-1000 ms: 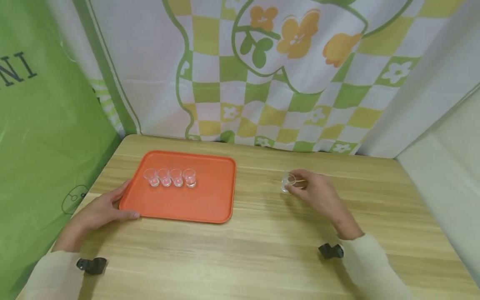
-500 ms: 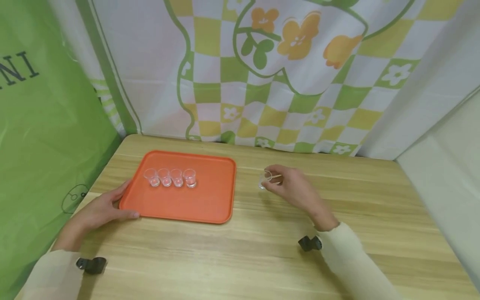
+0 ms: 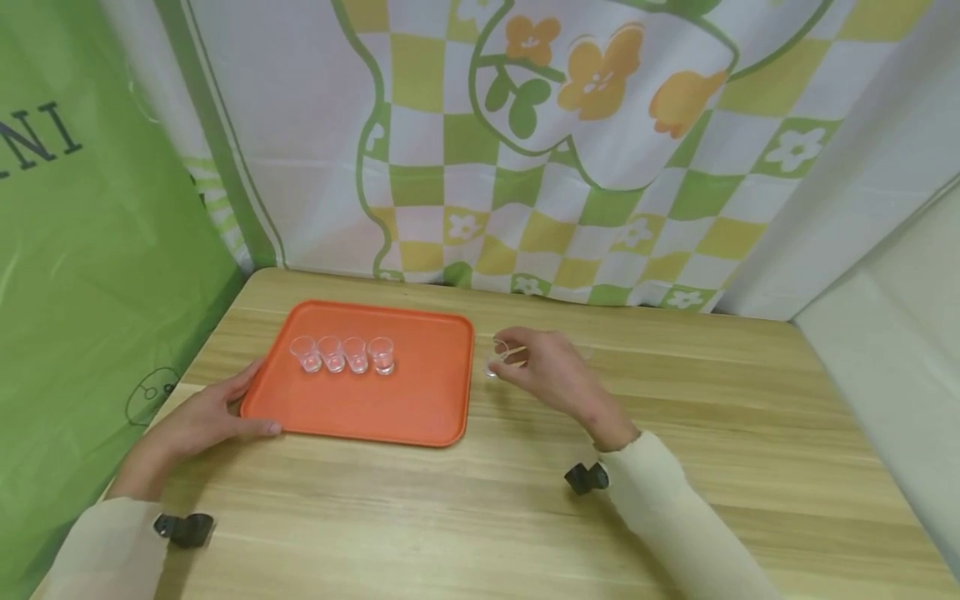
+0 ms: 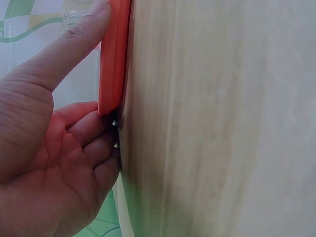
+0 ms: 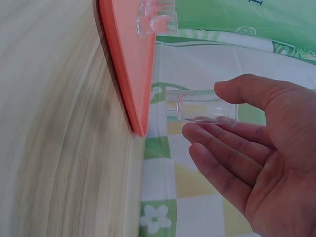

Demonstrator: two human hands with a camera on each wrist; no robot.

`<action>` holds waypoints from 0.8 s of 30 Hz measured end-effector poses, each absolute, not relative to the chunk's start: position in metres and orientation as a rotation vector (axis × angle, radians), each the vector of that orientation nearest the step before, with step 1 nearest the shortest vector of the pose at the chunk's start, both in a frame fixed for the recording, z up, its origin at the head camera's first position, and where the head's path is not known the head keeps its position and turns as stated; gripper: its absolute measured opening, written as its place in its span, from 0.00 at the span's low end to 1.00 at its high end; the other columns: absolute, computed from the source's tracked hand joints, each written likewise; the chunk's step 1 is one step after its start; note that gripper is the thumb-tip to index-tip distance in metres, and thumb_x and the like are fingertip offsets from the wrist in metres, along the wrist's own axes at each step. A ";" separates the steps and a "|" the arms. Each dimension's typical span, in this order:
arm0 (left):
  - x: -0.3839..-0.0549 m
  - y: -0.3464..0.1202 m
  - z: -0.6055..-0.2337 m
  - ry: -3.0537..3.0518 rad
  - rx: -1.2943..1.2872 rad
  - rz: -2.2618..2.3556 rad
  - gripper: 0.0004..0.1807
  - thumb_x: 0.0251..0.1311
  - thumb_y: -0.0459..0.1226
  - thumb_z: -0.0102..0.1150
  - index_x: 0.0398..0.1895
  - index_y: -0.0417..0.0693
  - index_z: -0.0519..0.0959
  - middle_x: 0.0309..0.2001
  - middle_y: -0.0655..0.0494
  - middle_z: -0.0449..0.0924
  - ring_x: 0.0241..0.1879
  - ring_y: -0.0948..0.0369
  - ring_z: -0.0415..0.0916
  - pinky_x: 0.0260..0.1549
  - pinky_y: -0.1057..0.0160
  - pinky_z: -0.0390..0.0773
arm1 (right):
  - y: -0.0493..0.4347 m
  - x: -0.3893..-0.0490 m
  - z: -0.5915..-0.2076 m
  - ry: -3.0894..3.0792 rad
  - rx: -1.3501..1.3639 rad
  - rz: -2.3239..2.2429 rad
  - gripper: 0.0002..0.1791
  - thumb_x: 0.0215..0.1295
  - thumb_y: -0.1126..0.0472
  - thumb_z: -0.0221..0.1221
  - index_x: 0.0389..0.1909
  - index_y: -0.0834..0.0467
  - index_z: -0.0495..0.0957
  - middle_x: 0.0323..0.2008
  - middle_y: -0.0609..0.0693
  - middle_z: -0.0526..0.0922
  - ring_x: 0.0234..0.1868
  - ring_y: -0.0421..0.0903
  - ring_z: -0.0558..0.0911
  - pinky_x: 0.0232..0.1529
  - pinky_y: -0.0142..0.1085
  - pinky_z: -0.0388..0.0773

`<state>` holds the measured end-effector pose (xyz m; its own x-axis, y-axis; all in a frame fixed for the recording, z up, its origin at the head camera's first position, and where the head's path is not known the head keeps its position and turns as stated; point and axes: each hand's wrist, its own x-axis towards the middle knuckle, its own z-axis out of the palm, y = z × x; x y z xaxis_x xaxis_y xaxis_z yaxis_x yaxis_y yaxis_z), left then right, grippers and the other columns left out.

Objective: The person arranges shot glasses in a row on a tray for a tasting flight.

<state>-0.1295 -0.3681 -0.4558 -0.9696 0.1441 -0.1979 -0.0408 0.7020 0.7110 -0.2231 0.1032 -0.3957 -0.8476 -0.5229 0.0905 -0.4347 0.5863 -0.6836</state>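
Observation:
My right hand (image 3: 551,371) pinches a small clear shot glass (image 5: 202,106) between thumb and fingers, with the wall of the glass showing between them in the right wrist view. The glass is held upright just off the right edge of the orange tray (image 3: 420,400), base down and above the table. My left hand (image 3: 206,417) grips the tray's near left corner: its thumb (image 4: 74,42) lies along the rim and its fingers sit against the side. Several matching shot glasses (image 3: 356,357) stand upright in a row on the tray's left half, side by side.
The wooden table (image 3: 450,517) extends in front of the tray and to the right. A flowered, checked curtain (image 3: 540,167) hangs along the table's back edge. A green cloth (image 3: 90,250) borders the left side.
My right hand has moved left with the shot glass, from the right part of the table to beside the tray's edge. My left hand and the tray stay put.

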 end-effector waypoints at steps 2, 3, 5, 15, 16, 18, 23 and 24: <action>-0.129 -0.368 -0.455 2.671 0.083 1.130 0.63 0.57 0.50 0.76 0.84 0.46 0.42 0.75 0.25 0.52 0.71 0.27 0.52 0.62 0.24 0.56 | 0.099 -0.224 -0.396 2.681 -0.819 -1.114 0.23 0.68 0.57 0.69 0.59 0.63 0.81 0.51 0.54 0.86 0.46 0.48 0.88 0.45 0.37 0.85; -0.129 -0.367 -0.455 2.671 0.083 1.132 0.63 0.57 0.50 0.76 0.84 0.45 0.42 0.76 0.25 0.52 0.72 0.27 0.52 0.62 0.25 0.56 | 0.097 -0.225 -0.396 2.674 -0.824 -1.119 0.23 0.68 0.57 0.69 0.59 0.64 0.81 0.50 0.55 0.86 0.46 0.48 0.88 0.45 0.37 0.85; -0.129 -0.367 -0.455 2.671 0.086 1.136 0.63 0.57 0.50 0.76 0.84 0.45 0.42 0.76 0.25 0.53 0.72 0.28 0.52 0.62 0.25 0.56 | 0.092 -0.226 -0.397 2.665 -0.838 -1.120 0.23 0.68 0.57 0.69 0.59 0.64 0.81 0.49 0.55 0.86 0.46 0.48 0.88 0.45 0.36 0.85; -0.130 -0.368 -0.455 2.664 0.085 1.146 0.63 0.57 0.49 0.76 0.85 0.48 0.41 0.76 0.27 0.51 0.72 0.27 0.49 0.62 0.24 0.54 | 0.069 -0.229 -0.400 2.627 -0.895 -1.136 0.15 0.69 0.56 0.68 0.50 0.60 0.83 0.42 0.45 0.84 0.45 0.43 0.87 0.45 0.35 0.84; -0.130 -0.368 -0.455 2.662 0.083 1.147 0.63 0.57 0.49 0.76 0.85 0.48 0.41 0.77 0.27 0.50 0.73 0.27 0.49 0.62 0.23 0.54 | 0.066 -0.230 -0.400 2.623 -0.894 -1.131 0.15 0.69 0.56 0.68 0.50 0.60 0.83 0.42 0.45 0.84 0.45 0.44 0.87 0.45 0.35 0.84; -0.130 -0.368 -0.455 2.657 0.076 1.148 0.63 0.57 0.49 0.76 0.84 0.47 0.41 0.77 0.26 0.49 0.73 0.27 0.48 0.62 0.23 0.53 | 0.061 -0.230 -0.402 2.623 -0.893 -1.106 0.16 0.68 0.56 0.68 0.51 0.59 0.83 0.43 0.45 0.84 0.45 0.43 0.87 0.45 0.35 0.84; -0.129 -0.367 -0.455 2.656 0.066 1.150 0.64 0.57 0.50 0.76 0.84 0.46 0.41 0.77 0.26 0.50 0.73 0.27 0.48 0.62 0.23 0.53 | 0.048 -0.231 -0.405 2.626 -0.910 -1.064 0.18 0.68 0.56 0.69 0.54 0.61 0.83 0.46 0.48 0.85 0.46 0.44 0.87 0.44 0.34 0.83; -0.129 -0.367 -0.455 2.657 0.067 1.152 0.63 0.57 0.50 0.76 0.84 0.46 0.41 0.77 0.26 0.50 0.73 0.27 0.48 0.63 0.23 0.53 | 0.045 -0.231 -0.405 2.621 -0.919 -1.065 0.18 0.68 0.57 0.69 0.54 0.61 0.83 0.46 0.49 0.85 0.47 0.45 0.87 0.44 0.34 0.84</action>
<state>-0.1290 -0.3668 -0.4545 -0.9691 0.1383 -0.2045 -0.0547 0.6875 0.7241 -0.2314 0.0451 -0.4054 -0.7967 -0.5999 0.0733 -0.4809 0.5558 -0.6781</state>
